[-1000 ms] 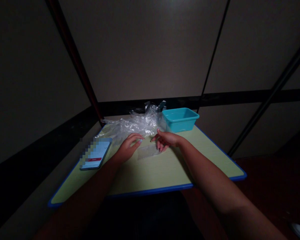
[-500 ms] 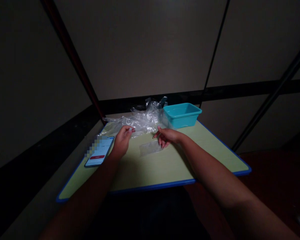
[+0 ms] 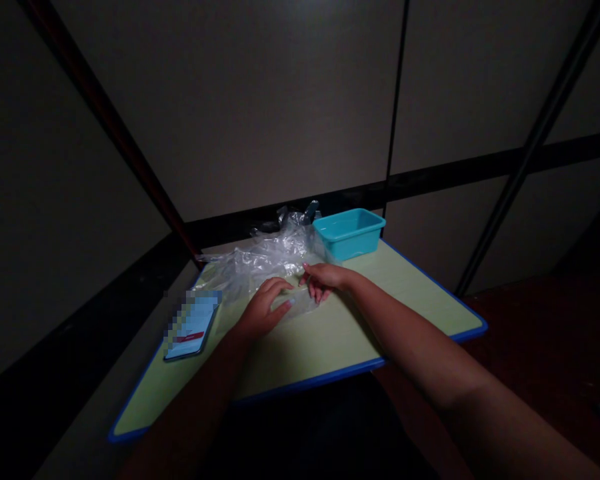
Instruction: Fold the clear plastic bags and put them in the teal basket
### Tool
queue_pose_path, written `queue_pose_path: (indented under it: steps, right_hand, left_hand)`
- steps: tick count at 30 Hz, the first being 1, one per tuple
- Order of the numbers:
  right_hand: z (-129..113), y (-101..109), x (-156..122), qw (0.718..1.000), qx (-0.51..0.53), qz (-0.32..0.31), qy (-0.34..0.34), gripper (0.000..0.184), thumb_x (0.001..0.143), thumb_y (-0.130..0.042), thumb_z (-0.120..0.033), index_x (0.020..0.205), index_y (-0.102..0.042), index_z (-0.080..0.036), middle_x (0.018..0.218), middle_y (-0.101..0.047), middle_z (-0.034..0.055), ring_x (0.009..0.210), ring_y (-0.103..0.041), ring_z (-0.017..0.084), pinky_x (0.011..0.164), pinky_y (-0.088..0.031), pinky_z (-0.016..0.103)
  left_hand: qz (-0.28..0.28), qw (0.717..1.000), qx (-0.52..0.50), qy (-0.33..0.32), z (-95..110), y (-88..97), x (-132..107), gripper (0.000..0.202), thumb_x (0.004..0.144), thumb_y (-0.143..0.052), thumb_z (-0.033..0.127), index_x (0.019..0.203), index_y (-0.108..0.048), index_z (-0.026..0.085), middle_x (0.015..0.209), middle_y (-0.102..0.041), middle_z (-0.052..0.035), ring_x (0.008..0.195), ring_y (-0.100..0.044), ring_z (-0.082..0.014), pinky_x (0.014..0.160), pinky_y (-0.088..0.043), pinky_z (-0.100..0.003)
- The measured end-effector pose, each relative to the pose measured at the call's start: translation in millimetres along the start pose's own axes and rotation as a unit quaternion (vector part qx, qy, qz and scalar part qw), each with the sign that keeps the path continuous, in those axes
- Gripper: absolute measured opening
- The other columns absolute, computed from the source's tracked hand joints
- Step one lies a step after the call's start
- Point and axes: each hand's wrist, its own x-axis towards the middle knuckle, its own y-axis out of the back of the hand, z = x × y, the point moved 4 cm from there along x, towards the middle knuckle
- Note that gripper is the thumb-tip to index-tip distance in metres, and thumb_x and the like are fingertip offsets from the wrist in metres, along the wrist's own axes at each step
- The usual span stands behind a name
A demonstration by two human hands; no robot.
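Note:
A small clear plastic bag (image 3: 303, 307) is stretched out just above or on the table, its right edge in the curled fingers of my right hand (image 3: 326, 279). At the bag's left part is my left hand (image 3: 269, 308), thumb and forefinger spread apart around it. Whether those fingertips touch the film I cannot tell. Behind both hands lies a loose heap of clear plastic bags (image 3: 260, 260), crumpled and shiny, reaching back to the wall.
A turquoise plastic basket (image 3: 355, 247) stands at the back right. On the left a phone (image 3: 193, 330) lies with its screen lit. The yellow table (image 3: 330, 350) has a blue edge (image 3: 320, 378) and meets the panelled wall (image 3: 290, 120).
My left hand has moved right to the small bag, its fingers opening around it. My right hand keeps its hold. The camera view has turned a little to the right.

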Motion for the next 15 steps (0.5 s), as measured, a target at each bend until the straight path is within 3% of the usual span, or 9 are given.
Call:
queue_pose_path:
  steps: [3,5,11,15]
  right_hand:
    - [0,0,-1,1.000,0.006,0.004,0.005,0.056,0.092,-0.015,-0.054,0.092,-0.052,-0.012,0.048,-0.058,0.0010,0.039,-0.057,0.013,0.039,-0.047,0.021]
    - [0,0,-2,1.000,0.008,0.005,0.009,0.054,0.093,-0.015,-0.051,0.092,-0.052,-0.012,0.048,-0.057,0.0007,0.039,-0.057,0.012,0.039,-0.047,0.021]
    - [0,0,-2,1.000,0.015,0.005,0.006,0.055,0.092,-0.016,-0.055,0.092,-0.053,-0.013,0.047,-0.057,0.0008,0.039,-0.057,0.012,0.039,-0.046,0.021]
    - [-1,0,-2,1.000,0.008,0.009,0.010,0.053,0.094,-0.016,-0.050,0.093,-0.053,-0.012,0.047,-0.057,0.0008,0.039,-0.057,0.013,0.038,-0.046,0.021]
  left_hand:
    - [-0.063,0.998,-0.007,-0.021,5,-5.1,-1,0.021,0.086,-0.046,0.034,0.091,-0.060,0.019,0.099,-0.058,-0.0066,0.099,-0.051,-0.0203,0.091,-0.039,-0.035]
    - [-0.083,0.996,-0.011,-0.017,5,-8.0,-2,0.021,0.086,-0.047,0.035,0.092,-0.059,0.019,0.098,-0.058,-0.0065,0.098,-0.052,-0.0200,0.089,-0.040,-0.034]
    - [0.028,0.998,-0.050,0.039,-6,4.0,-2,0.032,0.085,-0.044,0.035,0.110,-0.049,0.017,0.108,-0.053,-0.0097,0.102,-0.051,-0.0213,0.090,-0.041,-0.036]
    - [0.002,0.998,-0.058,0.010,-1,3.4,-1,0.027,0.086,-0.042,0.037,0.093,-0.058,0.017,0.100,-0.055,-0.0087,0.099,-0.051,-0.0210,0.090,-0.040,-0.035]
